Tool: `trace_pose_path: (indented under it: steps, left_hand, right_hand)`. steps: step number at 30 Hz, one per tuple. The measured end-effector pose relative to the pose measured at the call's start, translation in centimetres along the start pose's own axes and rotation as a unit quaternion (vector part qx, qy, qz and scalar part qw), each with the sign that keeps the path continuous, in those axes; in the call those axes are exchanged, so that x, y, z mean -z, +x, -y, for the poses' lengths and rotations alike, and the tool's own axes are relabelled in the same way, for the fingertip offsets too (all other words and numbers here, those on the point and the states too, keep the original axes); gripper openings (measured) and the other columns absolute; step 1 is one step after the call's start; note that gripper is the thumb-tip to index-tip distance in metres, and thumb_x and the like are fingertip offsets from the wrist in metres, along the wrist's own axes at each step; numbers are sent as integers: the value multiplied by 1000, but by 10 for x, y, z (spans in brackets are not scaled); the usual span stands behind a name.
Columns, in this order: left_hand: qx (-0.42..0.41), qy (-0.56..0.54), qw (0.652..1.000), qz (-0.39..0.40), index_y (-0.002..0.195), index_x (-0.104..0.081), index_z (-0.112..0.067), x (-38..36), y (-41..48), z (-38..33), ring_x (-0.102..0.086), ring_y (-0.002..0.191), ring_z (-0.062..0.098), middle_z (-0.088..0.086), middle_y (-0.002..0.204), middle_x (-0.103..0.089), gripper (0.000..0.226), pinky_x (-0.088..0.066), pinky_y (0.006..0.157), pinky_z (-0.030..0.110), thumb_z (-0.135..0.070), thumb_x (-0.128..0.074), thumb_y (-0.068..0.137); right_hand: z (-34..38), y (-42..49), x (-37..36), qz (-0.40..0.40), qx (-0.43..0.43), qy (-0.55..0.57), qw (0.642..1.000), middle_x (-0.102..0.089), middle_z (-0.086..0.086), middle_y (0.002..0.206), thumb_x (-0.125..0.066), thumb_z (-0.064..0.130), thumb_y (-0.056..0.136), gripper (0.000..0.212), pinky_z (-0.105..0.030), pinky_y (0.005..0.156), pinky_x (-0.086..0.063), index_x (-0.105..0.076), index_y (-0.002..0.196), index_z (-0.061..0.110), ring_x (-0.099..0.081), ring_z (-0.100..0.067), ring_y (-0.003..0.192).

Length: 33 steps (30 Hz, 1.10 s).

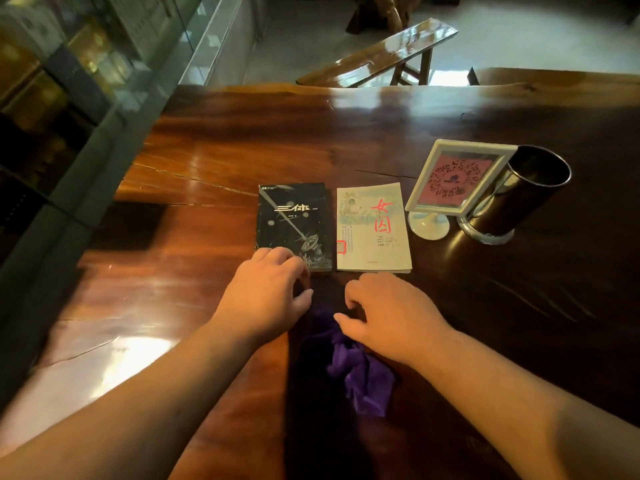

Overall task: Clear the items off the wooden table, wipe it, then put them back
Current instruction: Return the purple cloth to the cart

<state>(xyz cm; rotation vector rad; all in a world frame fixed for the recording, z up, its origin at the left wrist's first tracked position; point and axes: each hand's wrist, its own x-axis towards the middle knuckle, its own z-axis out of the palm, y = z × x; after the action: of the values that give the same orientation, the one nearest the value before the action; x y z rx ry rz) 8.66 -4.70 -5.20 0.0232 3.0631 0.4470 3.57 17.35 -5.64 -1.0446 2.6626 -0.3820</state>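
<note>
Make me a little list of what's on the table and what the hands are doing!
table: shiny wooden table
books: black book beside pale book, both flat
sign: white framed sign, upright
cup: dark metal cup, upright beside the sign
cloth: purple cloth, crumpled
left hand: fingers on the black book
right hand: over the cloth, empty
</note>
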Motion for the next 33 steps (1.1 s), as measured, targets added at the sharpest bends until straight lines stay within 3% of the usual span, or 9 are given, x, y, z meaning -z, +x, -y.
trace_pose_path:
  steps: [6,9,12,17,22,25,27,30,33]
  left_hand:
    - [21,13,1000,19,98,-67,-33,-8,-49,-10,-54,107,23,-6,112,-64,33,-52,88,43,-58,-54,82]
    - [57,20,997,48,107,-67,-32,-17,-69,-22,-54,111,25,-5,117,-63,48,-52,91,43,-67,-53,77]
    - [77,5,995,58,123,-61,-33,-24,-86,-41,-53,117,23,-7,124,-61,62,-52,95,44,-74,-62,76]
    - [46,-42,998,23,111,-67,-31,2,-92,-83,-61,104,24,-6,108,-68,36,-51,80,41,-54,-57,85]
    - [-9,-26,999,-22,119,-69,-38,67,-86,-162,-64,93,15,-10,108,-73,24,-50,73,36,-37,-55,98]
    - [-48,-13,998,-26,123,-67,-39,108,-82,-221,-66,98,19,-6,111,-74,29,-54,79,40,-30,-54,99]
    - [-73,-3,997,-38,119,-69,-37,137,-82,-257,-68,99,25,-3,109,-75,29,-56,81,43,-28,-55,95]
    - [-116,17,990,-73,117,-70,-36,176,-80,-297,-69,93,27,-3,105,-76,29,-54,73,40,-23,-61,92]
    - [-147,10,984,-96,117,-62,-41,204,-72,-327,-59,75,19,-6,95,-72,30,-42,56,29,-22,-62,94]
  right_hand:
    - [21,-22,-30,41,2,-50,998,-56,4,101,-62,58,88,36,-40,67,-46,-54,113,32,-53,-21,94]
    - [25,-29,-39,9,-2,-51,999,-54,3,95,-58,42,97,11,-40,63,-44,-52,98,33,-53,-23,91]
    - [33,-46,-33,-42,15,-6,999,-45,8,87,-56,39,96,22,-37,58,-41,-39,83,37,-48,-19,83]
    - [43,-98,20,-142,70,19,987,-41,13,84,-52,37,92,18,-29,59,-39,-35,84,39,-40,-10,77]
    - [21,-162,93,-167,10,6,986,-46,14,82,-54,43,88,11,-31,61,-44,-47,86,35,-44,-9,76]
    - [16,-198,132,-144,-43,27,988,-54,14,99,-63,59,81,42,-34,73,-50,-49,111,35,-50,-9,90]
    - [16,-218,155,-139,-81,30,986,-58,8,106,-72,55,81,56,-38,76,-52,-45,124,31,-56,-15,96]
    - [3,-248,190,-150,-152,55,975,-66,0,103,-66,29,90,35,-46,73,-57,-50,121,27,-65,-26,93]
    - [-16,-283,223,-183,-184,85,962,-64,2,93,-59,32,92,12,-43,67,-55,-59,104,28,-63,-23,83]
